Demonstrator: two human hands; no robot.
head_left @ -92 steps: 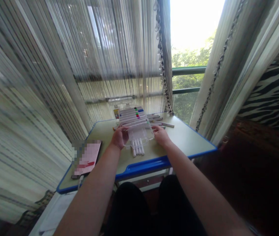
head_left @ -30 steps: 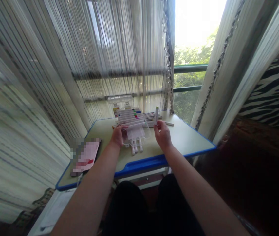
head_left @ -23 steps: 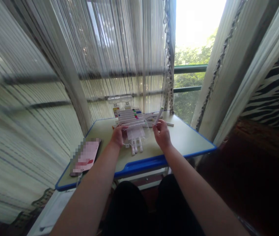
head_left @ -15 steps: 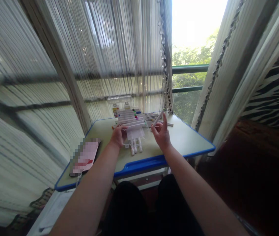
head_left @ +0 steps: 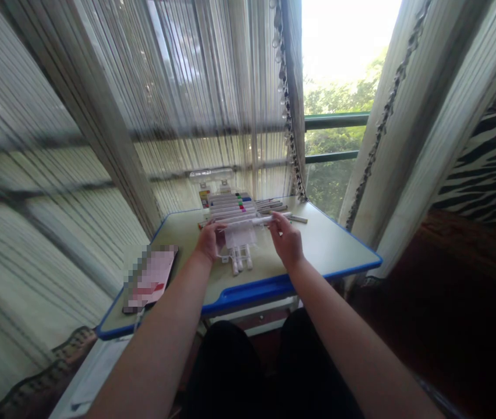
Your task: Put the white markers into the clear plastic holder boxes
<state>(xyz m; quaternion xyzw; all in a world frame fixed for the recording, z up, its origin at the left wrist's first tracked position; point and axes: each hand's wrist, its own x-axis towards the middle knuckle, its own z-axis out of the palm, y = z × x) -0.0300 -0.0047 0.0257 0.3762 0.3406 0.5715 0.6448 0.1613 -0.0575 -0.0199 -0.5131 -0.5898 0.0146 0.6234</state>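
Partway: clear case point(head_left: 240, 237) mid-tabletop point(head_left: 330, 247), row of markers point(head_left: 230, 205) in its far part, near part bare. Left hand point(head_left: 206, 241) curled on case's left edge; right hand point(head_left: 286, 237) pinches 1 white marker point(head_left: 262, 220) across it. Outside: 3 white markers point(head_left: 241, 263) near, loose markers point(head_left: 273, 205) far right.

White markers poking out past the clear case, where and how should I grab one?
Probably by its near end, pinched across the barrel from the near edge of the desk. The white markers lie side by side, near ends sticking out past the clear case toward that edge; farther up, the case and the left hand holding it leave less room.
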